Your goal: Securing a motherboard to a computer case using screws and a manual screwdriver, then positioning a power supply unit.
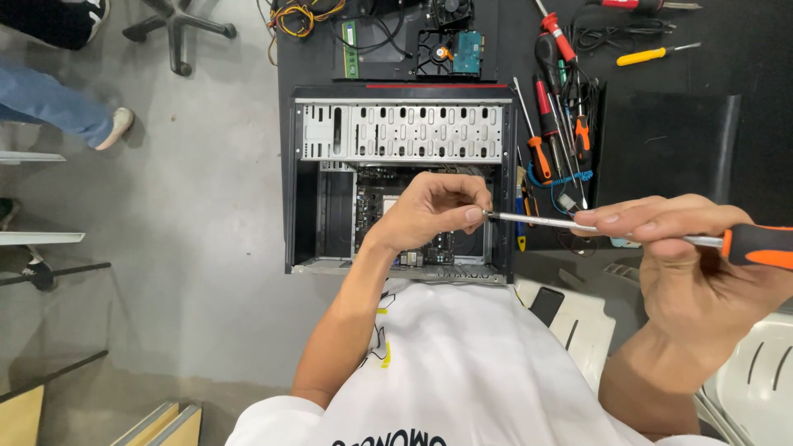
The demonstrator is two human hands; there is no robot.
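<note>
Open computer case [402,132], lying on its side on the dark counter [661,140], circuit board showing inside. Left hand [429,211], above the case opening, fingers pinched together at the tip of a screwdriver [628,231]. Right hand [694,264], closed around the shaft and orange-black handle, holding the screwdriver level. Spare screwdrivers [553,124] laid just right of the case. Loose parts and yellow wires [301,16] behind it.

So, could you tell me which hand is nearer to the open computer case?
The left. The left hand is over the open computer case, fingers pinching the tip of the screwdriver. The right hand holds the screwdriver, off to the case's right.
</note>
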